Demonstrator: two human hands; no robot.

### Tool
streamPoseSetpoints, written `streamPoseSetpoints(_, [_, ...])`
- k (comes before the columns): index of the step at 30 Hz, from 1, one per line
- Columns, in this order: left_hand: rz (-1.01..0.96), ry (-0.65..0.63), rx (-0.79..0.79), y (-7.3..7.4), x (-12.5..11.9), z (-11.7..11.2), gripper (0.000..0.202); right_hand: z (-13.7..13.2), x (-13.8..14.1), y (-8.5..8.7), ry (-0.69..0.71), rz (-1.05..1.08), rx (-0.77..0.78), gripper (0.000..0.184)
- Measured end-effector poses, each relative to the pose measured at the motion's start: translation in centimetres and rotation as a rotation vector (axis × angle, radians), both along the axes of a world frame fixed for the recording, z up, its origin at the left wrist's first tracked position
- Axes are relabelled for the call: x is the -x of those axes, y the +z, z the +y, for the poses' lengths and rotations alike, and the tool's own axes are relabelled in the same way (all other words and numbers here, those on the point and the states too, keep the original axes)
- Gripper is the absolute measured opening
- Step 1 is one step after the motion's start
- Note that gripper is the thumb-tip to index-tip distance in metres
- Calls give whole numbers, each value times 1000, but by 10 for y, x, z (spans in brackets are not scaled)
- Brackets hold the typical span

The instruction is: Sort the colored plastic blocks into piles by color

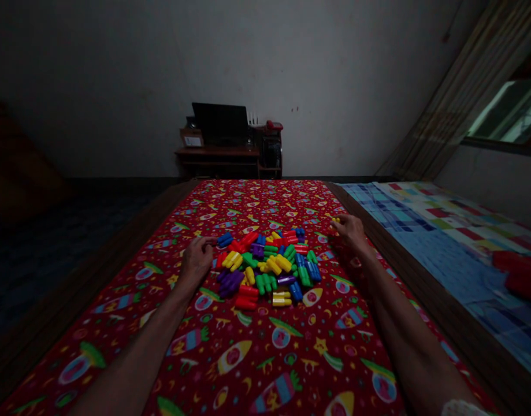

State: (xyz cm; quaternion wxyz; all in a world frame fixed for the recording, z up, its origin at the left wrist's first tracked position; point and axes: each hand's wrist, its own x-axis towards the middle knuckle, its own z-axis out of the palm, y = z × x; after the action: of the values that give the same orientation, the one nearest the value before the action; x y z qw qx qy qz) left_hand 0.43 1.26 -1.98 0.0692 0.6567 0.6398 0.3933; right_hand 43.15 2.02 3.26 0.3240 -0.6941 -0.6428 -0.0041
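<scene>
A pile of plastic toy blocks (267, 282) in red, yellow, green, blue and purple lies in the middle of a red patterned cloth. Each block looks like several short rounded pegs joined side by side. My left hand (197, 258) rests at the pile's left edge, fingers loosely bent and apart, holding nothing I can see. Its fingertips are close to a blue block (225, 240); whether they touch it I cannot tell. To the right of the pile, my right hand (352, 230) pinches a small yellow block (335, 219) just above the cloth, partly covered by the fingers.
The red cloth (230, 384) covers a long surface with dark wooden edges (395, 257). Beyond it, a desk (217, 152) holds a monitor (222, 122) and a red telephone (274, 125). On the right is a bed with a checked cover (421, 225), beneath a curtained window.
</scene>
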Motion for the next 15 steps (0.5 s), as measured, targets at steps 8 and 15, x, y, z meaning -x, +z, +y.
streamPoseSetpoints(8, [-2,0,-8,0,0,0,31,-3,7,-7,-75,6,-198,33])
streamPoseSetpoints(15, [2,-6,-2,0,-2,0,32,-48,100,44,755,-14,243,28])
